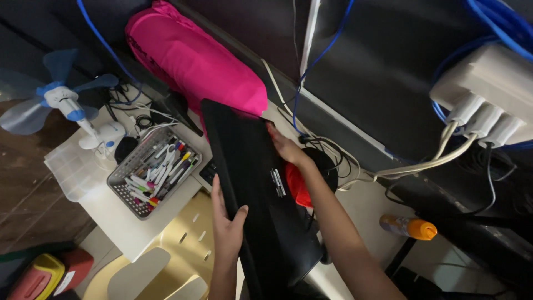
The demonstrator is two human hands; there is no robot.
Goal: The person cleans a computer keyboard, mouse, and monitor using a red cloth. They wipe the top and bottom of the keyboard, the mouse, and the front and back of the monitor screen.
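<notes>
Over the white tabletop [119,222] we hold a long black keyboard [244,183], seen from its underside, tilted up off the surface with its far end near the pink bag [194,61].

Left hand [226,225]: wrapped round the near long edge, fingers on the back face and thumb hooked over the side. Closed on the keyboard.

Right hand [286,149]: at the opposite long edge, higher up, fingers curled behind it where we cannot see them; it appears to grip that edge. Just below the wrist sits something red [298,186] on a dark round item; we cannot tell what either is.

Judged progress: the keyboard is lifted clear and carried between both hands, not resting flat anywhere. We judge the lift done and any setting-down not yet done. Its key side faces away from us, so we cannot tell its condition.

Surroundings:
- Grey mesh basket [152,169] of pens and markers to the left, on the tabletop, apart from the keyboard.
- Small blue-and-white fan [66,103] beyond the basket.
- Yellow plastic chair [166,255] below the left hand.
- Orange-capped spray can [408,226] lying to the right, well apart.
- White power strip [488,91] with white plugs at upper right; blue and white cables run across the dark background.
</notes>
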